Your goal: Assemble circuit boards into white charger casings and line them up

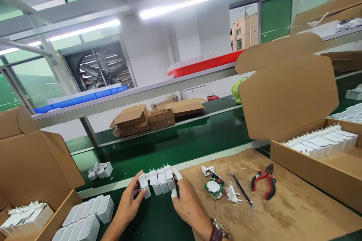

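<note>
a short row of white wall chargers [162, 180] stands prongs-up on the green conveyor belt [169, 147], right at the near edge in front of the person. the right hand [188, 205] is closed on the row's right end, the forefinger behind it and the thumb in front, both tipped with white finger cots [177, 174]. just left of the row, the left hand [128, 201] grips a single charger [144, 186] between thumb and fingers, tilted and slightly apart from the others. a wristwatch [217, 229] sits on the right wrist.

left of the hands, more chargers lie flat in packed rows [90, 214], beside an open cardboard box [34, 165]. a small loose pile of chargers [99, 170] lies farther up the belt. to the right, on a brown board [283, 211], are a dismantled charger with its circuit board [214, 189] showing, tweezers [242, 190] and red-handled pliers [264, 182]. beyond them stands a second open carton [311, 169], its chargers packed prongs-up.
</note>
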Demonstrator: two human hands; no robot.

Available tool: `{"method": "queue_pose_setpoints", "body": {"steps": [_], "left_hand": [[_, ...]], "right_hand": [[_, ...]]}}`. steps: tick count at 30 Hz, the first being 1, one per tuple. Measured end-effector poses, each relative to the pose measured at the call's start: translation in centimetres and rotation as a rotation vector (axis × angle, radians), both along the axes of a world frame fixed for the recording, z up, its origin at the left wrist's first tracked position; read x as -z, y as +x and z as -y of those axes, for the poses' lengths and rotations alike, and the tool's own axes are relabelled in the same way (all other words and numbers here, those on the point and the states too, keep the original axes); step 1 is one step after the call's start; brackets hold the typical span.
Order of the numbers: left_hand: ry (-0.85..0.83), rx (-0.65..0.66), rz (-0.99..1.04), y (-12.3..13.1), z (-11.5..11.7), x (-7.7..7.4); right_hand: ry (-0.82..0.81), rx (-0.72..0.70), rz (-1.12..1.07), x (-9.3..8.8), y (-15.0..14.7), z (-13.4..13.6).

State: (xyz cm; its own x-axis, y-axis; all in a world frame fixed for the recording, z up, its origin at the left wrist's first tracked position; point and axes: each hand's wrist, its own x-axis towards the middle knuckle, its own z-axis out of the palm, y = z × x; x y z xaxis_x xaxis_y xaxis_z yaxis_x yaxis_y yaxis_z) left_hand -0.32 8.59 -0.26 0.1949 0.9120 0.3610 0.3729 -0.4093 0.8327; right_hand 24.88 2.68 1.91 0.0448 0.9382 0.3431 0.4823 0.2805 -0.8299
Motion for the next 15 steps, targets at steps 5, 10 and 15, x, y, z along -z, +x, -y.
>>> {"method": "queue_pose_setpoints", "body": {"steps": [5, 10, 15], "left_hand": [[-0.002, 0.005, -0.011, 1.5, 0.7, 0.5], [0.206, -0.288, -0.353, -3.6, 2.6, -1.5], [0.359, -0.535, -0.924, -12.2, 4.5, -2.9]], "right_hand": [[0.052, -0.008, 0.02, 0.4, 0.3, -0.3], [0.199, -0.074, 0.066, -0.5, 0.0, 0.7], [0.38, -0.198, 0.259, -1.2, -1.1, 2.9]]}}
